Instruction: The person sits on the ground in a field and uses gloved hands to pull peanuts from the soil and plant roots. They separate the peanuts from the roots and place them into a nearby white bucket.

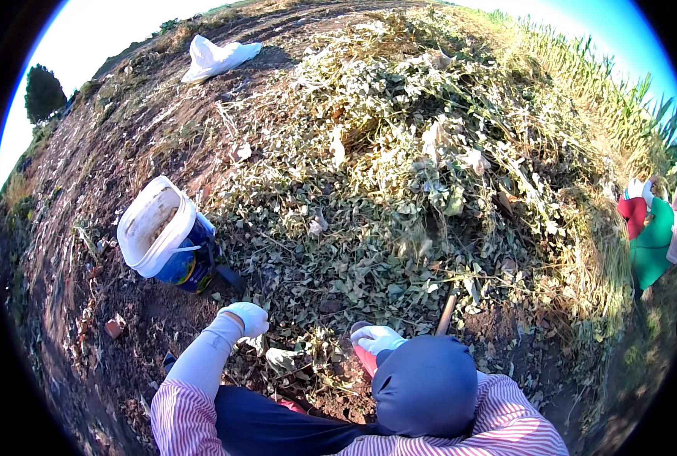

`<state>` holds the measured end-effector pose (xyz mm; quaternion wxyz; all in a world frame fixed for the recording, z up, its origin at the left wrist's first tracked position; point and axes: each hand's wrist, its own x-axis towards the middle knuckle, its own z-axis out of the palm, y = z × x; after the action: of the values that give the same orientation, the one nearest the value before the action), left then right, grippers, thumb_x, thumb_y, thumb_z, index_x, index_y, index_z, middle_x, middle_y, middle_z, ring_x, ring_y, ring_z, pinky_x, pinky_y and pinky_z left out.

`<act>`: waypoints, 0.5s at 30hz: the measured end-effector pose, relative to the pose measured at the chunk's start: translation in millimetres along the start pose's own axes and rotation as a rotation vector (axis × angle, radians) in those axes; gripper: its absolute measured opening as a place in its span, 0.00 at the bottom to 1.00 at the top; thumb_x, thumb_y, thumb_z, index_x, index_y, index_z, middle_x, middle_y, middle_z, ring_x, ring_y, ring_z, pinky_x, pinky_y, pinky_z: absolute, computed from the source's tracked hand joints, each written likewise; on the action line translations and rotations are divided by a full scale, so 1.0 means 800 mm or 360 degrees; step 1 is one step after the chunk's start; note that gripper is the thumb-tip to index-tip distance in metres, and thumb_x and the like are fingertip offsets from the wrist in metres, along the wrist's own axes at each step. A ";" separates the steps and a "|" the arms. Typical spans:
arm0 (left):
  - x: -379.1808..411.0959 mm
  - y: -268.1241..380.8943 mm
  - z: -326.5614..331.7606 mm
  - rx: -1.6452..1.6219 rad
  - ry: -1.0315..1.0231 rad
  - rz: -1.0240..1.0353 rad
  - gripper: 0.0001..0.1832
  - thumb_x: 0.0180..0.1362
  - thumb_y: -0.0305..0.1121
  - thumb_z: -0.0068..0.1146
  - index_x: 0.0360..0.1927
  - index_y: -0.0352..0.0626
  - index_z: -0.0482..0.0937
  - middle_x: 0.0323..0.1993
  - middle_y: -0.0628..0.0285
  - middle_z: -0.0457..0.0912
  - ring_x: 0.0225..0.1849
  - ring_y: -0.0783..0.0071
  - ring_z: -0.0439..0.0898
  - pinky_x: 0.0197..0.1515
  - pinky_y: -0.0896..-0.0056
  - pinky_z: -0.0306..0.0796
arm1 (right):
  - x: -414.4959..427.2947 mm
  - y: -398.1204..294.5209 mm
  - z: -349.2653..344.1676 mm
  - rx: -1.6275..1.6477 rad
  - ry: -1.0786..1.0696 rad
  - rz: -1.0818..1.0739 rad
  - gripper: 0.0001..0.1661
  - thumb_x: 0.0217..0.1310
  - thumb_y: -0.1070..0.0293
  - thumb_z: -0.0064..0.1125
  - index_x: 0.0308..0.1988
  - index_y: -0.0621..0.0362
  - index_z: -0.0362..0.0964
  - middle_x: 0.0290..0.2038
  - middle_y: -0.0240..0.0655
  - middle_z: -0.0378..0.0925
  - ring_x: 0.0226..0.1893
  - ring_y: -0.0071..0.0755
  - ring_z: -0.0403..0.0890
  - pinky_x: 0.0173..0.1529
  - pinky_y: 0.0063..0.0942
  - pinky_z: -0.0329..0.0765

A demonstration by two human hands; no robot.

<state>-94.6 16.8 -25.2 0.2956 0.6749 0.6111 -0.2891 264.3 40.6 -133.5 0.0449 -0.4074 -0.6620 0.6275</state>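
My left hand (250, 319), in a white glove, hangs over the soil and leafy plants with its fingers curled; whether anything is in it cannot be told. My right hand (377, 340), also in a white glove, lies by a red thing with a dark end (364, 359), perhaps a shoe; its grip is unclear. Up and left of my left hand, a white plastic bucket with a blue printed side (162, 236) leans on the ground, with small pieces inside. Just right of my right hand, a wooden handle (446, 314) sticks out from the leaves. A dark blue cap (425, 387) hides part of the view.
A large heap of pulled, drying leafy plants (395, 125) spreads ahead. A white sack (216, 57) lies on the soil at the upper left. At the right edge are people in red and green clothes (652, 239), near tall green crop plants (606, 74).
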 end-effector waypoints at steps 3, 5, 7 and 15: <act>0.003 0.000 0.000 0.0022 -0.0087 -0.0032 0.22 0.59 0.42 0.43 0.46 0.40 0.83 0.47 0.49 0.83 0.51 0.50 0.81 0.56 0.53 0.72 | 0.004 -0.005 0.000 -0.0196 -0.0221 0.0104 0.20 0.67 0.65 0.51 0.56 0.57 0.73 0.51 0.37 0.78 0.54 0.32 0.76 0.61 0.28 0.68; 0.001 -0.004 0.004 0.0010 -0.0092 -0.0042 0.23 0.59 0.43 0.43 0.47 0.40 0.83 0.48 0.49 0.83 0.51 0.50 0.80 0.56 0.53 0.72 | 0.007 -0.006 -0.001 -0.0276 -0.0378 0.0141 0.21 0.68 0.65 0.51 0.58 0.57 0.73 0.55 0.39 0.77 0.59 0.33 0.74 0.66 0.30 0.64; 0.000 -0.004 0.003 0.0006 -0.0065 -0.0035 0.23 0.59 0.43 0.42 0.46 0.40 0.83 0.48 0.49 0.83 0.51 0.50 0.80 0.56 0.54 0.72 | 0.007 0.001 -0.001 -0.0237 -0.0415 0.0150 0.22 0.68 0.65 0.51 0.59 0.57 0.72 0.56 0.39 0.77 0.60 0.34 0.73 0.67 0.30 0.63; -0.008 -0.002 -0.001 0.0019 -0.0048 -0.0033 0.24 0.61 0.44 0.42 0.49 0.40 0.82 0.50 0.49 0.82 0.53 0.51 0.80 0.57 0.54 0.71 | -0.004 0.006 -0.001 -0.0254 -0.0251 -0.0030 0.20 0.70 0.59 0.49 0.52 0.61 0.75 0.49 0.39 0.79 0.50 0.33 0.79 0.57 0.28 0.72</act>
<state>-96.5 13.0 -19.7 0.2977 0.6658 0.6119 -0.3060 269.2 38.7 -135.9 -0.0339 -0.3529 -0.7151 0.6025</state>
